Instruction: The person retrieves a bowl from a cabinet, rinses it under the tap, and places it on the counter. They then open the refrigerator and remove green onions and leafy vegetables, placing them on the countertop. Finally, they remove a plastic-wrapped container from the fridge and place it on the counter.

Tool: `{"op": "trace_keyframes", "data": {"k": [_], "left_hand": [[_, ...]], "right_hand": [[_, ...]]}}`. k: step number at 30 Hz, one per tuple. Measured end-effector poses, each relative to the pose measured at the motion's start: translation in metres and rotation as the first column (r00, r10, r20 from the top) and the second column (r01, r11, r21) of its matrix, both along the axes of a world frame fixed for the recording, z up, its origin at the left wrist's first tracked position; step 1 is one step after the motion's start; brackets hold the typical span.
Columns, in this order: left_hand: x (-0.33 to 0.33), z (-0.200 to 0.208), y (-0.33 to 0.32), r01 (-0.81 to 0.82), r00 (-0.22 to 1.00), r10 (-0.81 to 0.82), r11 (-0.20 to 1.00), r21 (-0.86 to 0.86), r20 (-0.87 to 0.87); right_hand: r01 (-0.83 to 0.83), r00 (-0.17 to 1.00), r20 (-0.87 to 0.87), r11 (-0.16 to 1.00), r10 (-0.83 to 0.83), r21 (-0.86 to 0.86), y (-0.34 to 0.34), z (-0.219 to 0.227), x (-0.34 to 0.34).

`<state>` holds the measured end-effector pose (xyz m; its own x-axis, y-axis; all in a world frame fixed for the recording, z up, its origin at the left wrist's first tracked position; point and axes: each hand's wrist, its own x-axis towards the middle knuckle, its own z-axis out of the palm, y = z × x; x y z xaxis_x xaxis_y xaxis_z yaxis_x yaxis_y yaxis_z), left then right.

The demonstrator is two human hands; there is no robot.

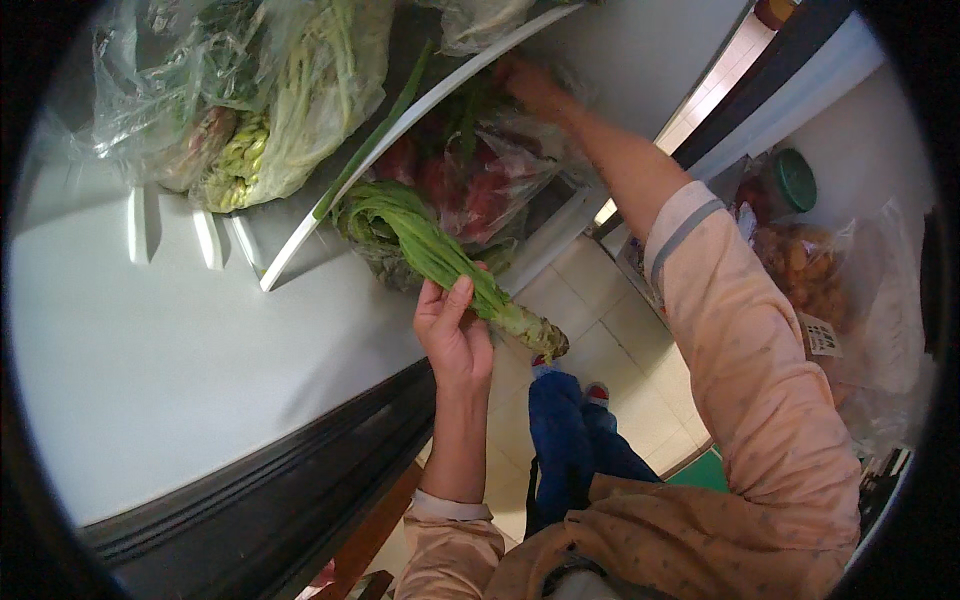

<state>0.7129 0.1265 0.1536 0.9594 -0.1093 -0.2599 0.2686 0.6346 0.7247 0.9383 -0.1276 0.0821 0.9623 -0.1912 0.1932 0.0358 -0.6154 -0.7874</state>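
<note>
My left hand is closed around a stem lettuce, with the thumb on top. Its thick, brown-ended stem points toward me, and its long green leaves trail back into the open fridge. Beyond it lies a clear plastic bag with red, rounded produce inside. My right hand reaches deep into the fridge, past that bag and beside some dark green leaves. Shadow and plastic hide its fingers, so their grip does not show.
A white-edged shelf slants across the fridge. Clear bags of green vegetables rest left of it. The open door at right holds a green-lidded jar and a bag of brown pieces. Tiled floor shows below.
</note>
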Motion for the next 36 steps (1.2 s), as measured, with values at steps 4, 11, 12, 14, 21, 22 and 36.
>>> {"op": "trace_keyframes", "data": {"k": [4,11,12,14,21,22,36], "left_hand": [[0.001,-0.004,0.001,0.016,1.0,-0.017,0.999,-0.041,-0.008],[0.002,-0.005,-0.001,0.011,0.999,-0.013,0.999,-0.036,-0.043],[0.002,-0.004,-0.002,0.012,0.999,-0.014,0.999,-0.042,-0.044],[0.003,-0.002,-0.005,0.019,1.0,-0.02,0.998,-0.066,-0.015],[0.001,0.011,-0.018,0.085,0.995,-0.09,0.992,-0.098,-0.042],[0.0,0.012,-0.021,0.1,0.993,-0.105,0.99,-0.103,-0.052],[0.036,0.025,-0.04,0.419,0.906,-0.42,0.872,-0.254,0.054]], "right_hand": [[0.25,0.84,0.538,0.828,0.073,-0.503,-0.032,0.004,0.011],[0.117,0.984,0.025,0.749,-0.175,0.652,-0.032,0.024,0.008],[0.161,0.985,-0.08,0.645,-0.153,0.747,-0.029,0.026,0.003],[0.219,0.975,-0.193,0.564,-0.106,0.796,-0.026,0.028,-0.01],[0.192,0.972,-0.184,0.045,-0.146,0.98,0.01,0.035,-0.05],[0.135,0.984,-0.134,-0.001,-0.121,0.991,0.018,0.036,-0.064],[0.17,0.983,-0.179,-0.158,-0.042,0.973,0.041,0.068,-0.287]]}}
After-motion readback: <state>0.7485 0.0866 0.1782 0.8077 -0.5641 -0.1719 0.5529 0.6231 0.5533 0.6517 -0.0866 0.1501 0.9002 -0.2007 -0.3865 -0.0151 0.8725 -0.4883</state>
